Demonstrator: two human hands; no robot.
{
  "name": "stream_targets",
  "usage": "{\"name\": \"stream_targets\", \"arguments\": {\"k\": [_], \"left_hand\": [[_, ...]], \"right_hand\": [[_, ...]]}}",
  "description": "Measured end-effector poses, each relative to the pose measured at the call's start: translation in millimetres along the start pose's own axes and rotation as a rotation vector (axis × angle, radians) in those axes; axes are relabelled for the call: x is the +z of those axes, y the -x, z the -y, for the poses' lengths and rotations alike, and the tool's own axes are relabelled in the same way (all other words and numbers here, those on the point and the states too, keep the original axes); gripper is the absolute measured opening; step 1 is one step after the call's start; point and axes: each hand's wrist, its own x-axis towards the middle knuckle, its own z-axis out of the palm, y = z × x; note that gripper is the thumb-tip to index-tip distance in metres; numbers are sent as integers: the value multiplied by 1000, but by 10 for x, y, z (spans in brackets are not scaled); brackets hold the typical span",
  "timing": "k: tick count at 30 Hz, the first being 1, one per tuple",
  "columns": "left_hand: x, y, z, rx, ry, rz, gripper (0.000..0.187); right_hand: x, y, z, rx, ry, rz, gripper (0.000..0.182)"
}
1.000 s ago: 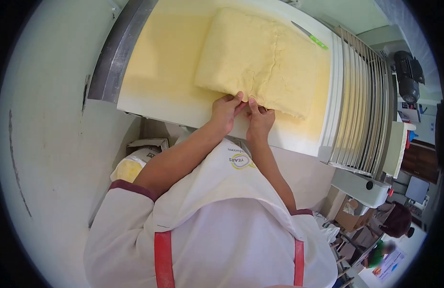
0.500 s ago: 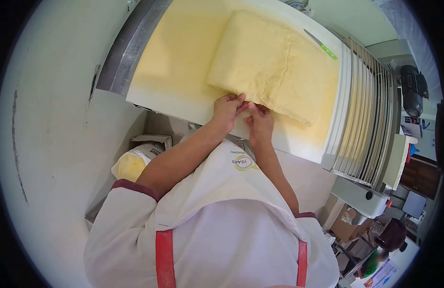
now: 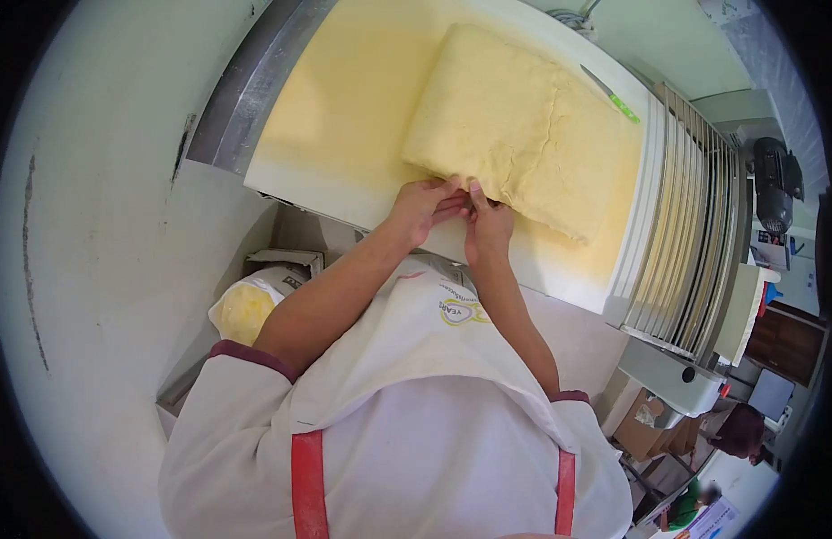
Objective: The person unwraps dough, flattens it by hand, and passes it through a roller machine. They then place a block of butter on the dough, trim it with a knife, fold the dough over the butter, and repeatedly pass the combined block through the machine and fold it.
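Note:
A thick, pale yellow folded slab of dough [image 3: 497, 108] lies on the floured work surface [image 3: 344, 81], a seam running across it right of its middle. At its near edge, my left hand [image 3: 422, 205] pinches the dough rim between thumb and fingers. Close beside it, my right hand [image 3: 488, 220] grips the same edge, thumb on top and fingers curled below. The two hands almost touch, and the fingertips under the edge are partly hidden. Beyond the slab's far right corner rests a knife [image 3: 614, 96] with a green handle.
Right of the surface stands a metal wire guard [image 3: 690, 225] on a machine, with a dark motor [image 3: 775, 184] behind it. A bag with yellow contents [image 3: 247, 310] sits below left. People [image 3: 735, 431] are at the far lower right.
The view has shifted slightly, so the slab and knife appear a little further right. Both hands stay at the near edge, with the right thumb now raised onto the dough rim.

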Motion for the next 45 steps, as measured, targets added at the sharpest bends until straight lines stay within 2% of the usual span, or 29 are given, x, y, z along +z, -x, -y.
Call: {"name": "stream_targets", "arguments": {"k": [1, 4, 6, 7, 12, 18, 21, 24, 25, 28, 34, 38, 42, 45], "left_hand": [[-15, -15, -22, 31, 19, -26, 31], [-84, -72, -1, 121, 20, -105, 31], [-92, -79, 31, 178, -68, -145, 32], [-106, -85, 24, 174, -80, -131, 32], [-112, 69, -179, 47, -97, -126, 25], [-269, -75, -163, 182, -189, -172, 27], [-296, -24, -213, 153, -201, -134, 25], [-334, 22, -445, -19, -222, -84, 22], [-365, -10, -464, 24, -285, -91, 23], [-448, -139, -452, 116, -421, -100, 27], [-502, -39, -552, 59, -415, -41, 25], [-524, -117, -544, 126, -446, -108, 23], [-512, -127, -483, 187, -430, -154, 23], [-518, -33, -600, 57, -480, -107, 19]], "right_hand": [[52, 16, 35, -13, -11, -61, 35], [87, 75, 67, -29, 31, -36, 31], [12, 0, 5, 118, 55, 29, 29], [-2, -39, -11, 187, 65, 62, 29], [146, 10, 34, 41, -4, 27, 25], [144, -2, -120, 143, 44, 123, 23], [210, -39, -125, 128, 1, 81, 22], [268, -4, -33, 127, -3, 79, 16], [256, 17, -22, 139, 4, 88, 14], [202, -29, -32, 185, 54, 94, 18], [-60, 75, 189, 219, 27, 66, 25], [-459, 27, 144, 70, 19, -62, 26], [-455, -32, 35, 14, 54, -88, 27], [-555, 8, 152, 71, 236, -28, 26]]}}
